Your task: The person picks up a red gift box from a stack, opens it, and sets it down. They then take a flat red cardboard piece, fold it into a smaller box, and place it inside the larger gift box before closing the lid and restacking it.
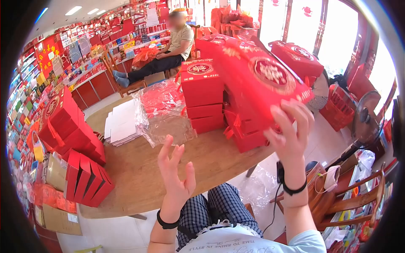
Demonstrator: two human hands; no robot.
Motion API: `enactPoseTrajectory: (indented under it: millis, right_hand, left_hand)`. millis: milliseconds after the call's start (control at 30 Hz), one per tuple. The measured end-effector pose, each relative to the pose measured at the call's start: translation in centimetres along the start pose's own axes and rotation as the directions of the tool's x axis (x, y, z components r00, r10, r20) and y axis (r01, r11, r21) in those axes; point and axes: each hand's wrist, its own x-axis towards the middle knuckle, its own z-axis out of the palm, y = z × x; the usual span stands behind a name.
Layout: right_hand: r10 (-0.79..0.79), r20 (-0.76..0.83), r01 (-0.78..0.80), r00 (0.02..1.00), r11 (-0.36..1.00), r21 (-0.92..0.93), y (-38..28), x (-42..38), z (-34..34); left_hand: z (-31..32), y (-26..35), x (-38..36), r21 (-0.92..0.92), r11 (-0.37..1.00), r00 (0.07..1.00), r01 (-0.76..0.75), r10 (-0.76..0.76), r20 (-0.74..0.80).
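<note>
The large red gift box (257, 76) sits tilted atop the stack of red boxes (240, 126) on the counter (168, 168). The right hand (291, 130) presses its near end, fingers spread, not pinching. The left hand (175, 173) hangs open before the stack, touching nothing. Judgement: steady the box with both hands; it overhangs. Left of the stack lie cellophane wrappers (162, 111), white sheets (122, 122) and folded red cartons (86, 177). A seated person (168, 50) is well behind.

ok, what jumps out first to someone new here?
The big red box with a round gold emblem, upper centre, touched at its near end by the right hand. The left hand hangs open and empty over the wooden table. Behind them sit stacked red boxes and crumpled plastic wrap.
</note>
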Motion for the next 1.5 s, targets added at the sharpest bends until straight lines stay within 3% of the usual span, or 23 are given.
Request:
enactPoseTrajectory:
  millis: [67, 200, 400, 600, 667, 967, 1500]
  right_hand:
    - [0.087, 0.073, -0.092, 0.994, 0.993, 0.068, 1.1, 0.5, 1.7]
    - [0.081, 0.226, -0.084, 0.971, 0.996, 0.006, 1.3, 1.7, 3.6]
    - [0.119, 0.308, -0.117, 0.944, 0.993, -0.025, 1.1, 1.3, 5.6]
    - [0.129, 0.318, -0.139, 0.939, 0.99, 0.009, 1.2, 0.9, 6.1]
    - [0.128, 0.323, -0.14, 0.938, 0.99, 0.015, 1.1, 1.1, 6.2]
    - [0.15, 0.351, -0.158, 0.924, 0.987, -0.004, 1.1, 0.9, 6.5]
    - [0.151, 0.357, -0.134, 0.922, 0.988, -0.071, 0.8, -0.2, 7.0]
  left_hand:
    - [0.0, -0.1, -0.2, -0.03, 0.999, 0.998, 0.036, -0.038, -0.05]
    - [-0.3, 0.6, -1.3, -0.008, 0.999, 0.996, 0.036, -0.037, -0.076]
    - [-2.0, 0.0, -1.3, 0.06, 0.997, 0.998, 0.045, -0.043, -0.039]
    - [-2.3, -0.3, -1.3, 0.077, 0.997, 0.999, 0.027, -0.029, 0.016]
    - [-2.0, -0.4, -1.6, -0.019, 0.996, 0.996, 0.089, -0.088, 0.024]
    - [-2.3, -1.2, -1.8, 0.025, 0.999, 0.997, 0.034, -0.036, 0.075]
    - [-2.5, -1.7, -2.5, 0.017, 0.997, 0.993, 0.082, -0.083, 0.088]
